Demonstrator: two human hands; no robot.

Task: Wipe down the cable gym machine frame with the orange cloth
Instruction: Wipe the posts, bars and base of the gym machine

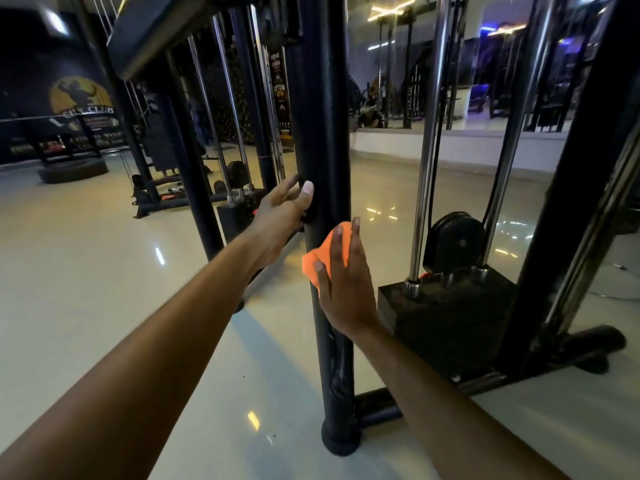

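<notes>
A black upright post point(320, 98) of the cable machine frame stands in the middle of the head view, running down to a round foot on the floor. My left hand point(282, 213) grips the post at about mid height, thumb in front and fingers curled behind it. Just below, my right hand point(343, 278) presses the bunched orange cloth point(327, 254) flat against the post with straight fingers. The cloth shows between and above my fingers.
To the right stand the black weight stack point(446, 306), a pulley point(453, 242) and two chrome guide rods point(427, 150). A slanted black frame beam point(568, 202) rises at far right. A low base bar point(415, 396) runs along the glossy floor. Other machines stand at back left.
</notes>
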